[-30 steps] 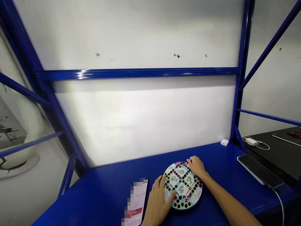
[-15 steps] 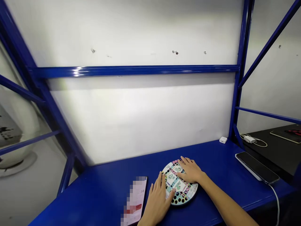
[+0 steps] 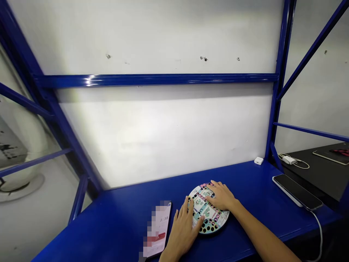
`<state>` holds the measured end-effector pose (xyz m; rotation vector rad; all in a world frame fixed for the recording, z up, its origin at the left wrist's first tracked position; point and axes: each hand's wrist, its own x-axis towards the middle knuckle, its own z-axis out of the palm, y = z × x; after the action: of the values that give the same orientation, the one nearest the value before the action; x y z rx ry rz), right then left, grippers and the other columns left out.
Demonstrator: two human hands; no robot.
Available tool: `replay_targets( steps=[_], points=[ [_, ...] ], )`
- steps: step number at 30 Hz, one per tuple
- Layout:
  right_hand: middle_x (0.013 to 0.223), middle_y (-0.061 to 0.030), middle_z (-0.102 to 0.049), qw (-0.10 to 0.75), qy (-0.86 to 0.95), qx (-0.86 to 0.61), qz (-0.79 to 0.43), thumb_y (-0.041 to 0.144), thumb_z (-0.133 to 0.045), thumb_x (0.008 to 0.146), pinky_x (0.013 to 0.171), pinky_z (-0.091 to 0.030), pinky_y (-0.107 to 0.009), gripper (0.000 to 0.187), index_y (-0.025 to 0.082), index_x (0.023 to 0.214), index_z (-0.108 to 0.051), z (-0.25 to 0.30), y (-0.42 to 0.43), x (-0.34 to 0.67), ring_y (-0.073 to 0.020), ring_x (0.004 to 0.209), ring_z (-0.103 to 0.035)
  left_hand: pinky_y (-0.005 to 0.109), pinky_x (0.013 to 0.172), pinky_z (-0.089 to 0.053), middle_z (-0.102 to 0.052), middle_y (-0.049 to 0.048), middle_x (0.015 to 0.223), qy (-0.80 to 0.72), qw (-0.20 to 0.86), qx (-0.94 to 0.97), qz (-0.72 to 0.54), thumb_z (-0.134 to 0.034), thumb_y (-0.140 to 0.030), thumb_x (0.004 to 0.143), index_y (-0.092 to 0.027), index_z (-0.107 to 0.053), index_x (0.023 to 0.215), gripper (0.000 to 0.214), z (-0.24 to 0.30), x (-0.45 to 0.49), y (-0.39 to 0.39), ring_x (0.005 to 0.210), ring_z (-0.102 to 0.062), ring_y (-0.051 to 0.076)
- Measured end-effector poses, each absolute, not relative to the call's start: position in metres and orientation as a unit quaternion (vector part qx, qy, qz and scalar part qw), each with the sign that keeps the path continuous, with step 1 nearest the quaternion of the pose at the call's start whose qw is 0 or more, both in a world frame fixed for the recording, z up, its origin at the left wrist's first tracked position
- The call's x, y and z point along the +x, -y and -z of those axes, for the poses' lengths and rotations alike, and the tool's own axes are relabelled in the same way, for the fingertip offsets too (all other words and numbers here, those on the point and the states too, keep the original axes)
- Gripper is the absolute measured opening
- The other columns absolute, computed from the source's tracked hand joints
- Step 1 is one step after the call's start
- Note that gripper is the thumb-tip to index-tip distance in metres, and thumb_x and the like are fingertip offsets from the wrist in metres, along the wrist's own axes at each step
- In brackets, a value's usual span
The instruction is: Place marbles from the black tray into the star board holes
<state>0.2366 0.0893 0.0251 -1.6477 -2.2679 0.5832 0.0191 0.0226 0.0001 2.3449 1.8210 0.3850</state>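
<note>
A round, flat board (image 3: 207,213) printed with coloured circles and pictures lies on the blue shelf; its exact kind I cannot make out. My left hand (image 3: 184,227) rests at its left edge, with the fingers stretched out and the thumb over the printed face. Across the upper right of the board lies my right hand (image 3: 220,196), palm down, fingers spread. Both hands are open and touch the board without lifting it. Just left of my left hand is a phone (image 3: 159,231) with its screen lit and partly pixelated.
Blue metal bars (image 3: 163,79) frame the shelf (image 3: 122,218) in front of a white wall. At the right, a dark phone (image 3: 298,191) lies on a white slab with a cable. A small white adapter (image 3: 259,161) stands near the back corner. Beyond is a black surface (image 3: 321,167) with a charger.
Hardly anything differs: the view has shifted slightly. Both hands stay on the board in nearly the same pose.
</note>
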Motion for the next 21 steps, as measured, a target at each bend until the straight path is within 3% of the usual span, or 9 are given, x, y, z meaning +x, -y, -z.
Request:
replay_targets(
  steps=[5,8,14,21],
  points=[
    [0.165,-0.0104,-0.033,0.141,0.792,-0.565,-0.184,0.060,-0.044,0.095,0.119,-0.023,-0.054,0.070,0.027,0.156,-0.041,-0.0228,-0.0898,0.2360,-0.0370,0.149,-0.030,0.060,0.120,-0.030,-0.022,0.0148,0.167,-0.597,0.068,0.788,-0.134,-0.045,-0.065,0.094,-0.019,-0.036,0.158,0.079,0.0017,0.0158,-0.0238,0.148,-0.036,0.038],
    [0.162,-0.0113,-0.036,0.147,0.795,-0.563,-0.173,0.060,-0.045,0.094,0.118,-0.025,-0.053,0.068,0.026,0.154,-0.044,-0.0222,-0.0899,0.2357,-0.0361,0.146,-0.034,0.061,0.120,-0.028,-0.021,0.0168,0.166,-0.595,0.070,0.792,-0.122,-0.043,-0.065,0.094,-0.016,-0.034,0.158,0.082,0.0022,0.0142,-0.0251,0.149,-0.033,0.039],
    [0.145,-0.0152,-0.053,0.180,0.775,-0.587,-0.148,0.054,-0.048,0.093,0.111,-0.033,-0.051,0.062,0.021,0.145,-0.054,-0.0202,-0.0910,0.2357,-0.0340,0.134,-0.045,0.060,0.120,-0.029,-0.024,0.0136,0.166,-0.596,0.072,0.790,-0.127,-0.044,-0.068,0.092,-0.022,-0.035,0.158,0.081,0.0033,0.0139,-0.0275,0.150,-0.033,0.036],
    [0.137,-0.0160,-0.057,0.182,0.757,-0.612,-0.142,0.053,-0.047,0.093,0.107,-0.035,-0.049,0.059,0.018,0.140,-0.054,-0.0200,-0.0925,0.2380,-0.0341,0.130,-0.045,0.063,0.118,-0.029,-0.025,0.0193,0.165,-0.581,0.076,0.797,-0.143,-0.044,-0.063,0.094,-0.016,-0.036,0.157,0.080,-0.0005,0.0167,-0.0265,0.150,-0.032,0.039]
  ],
)
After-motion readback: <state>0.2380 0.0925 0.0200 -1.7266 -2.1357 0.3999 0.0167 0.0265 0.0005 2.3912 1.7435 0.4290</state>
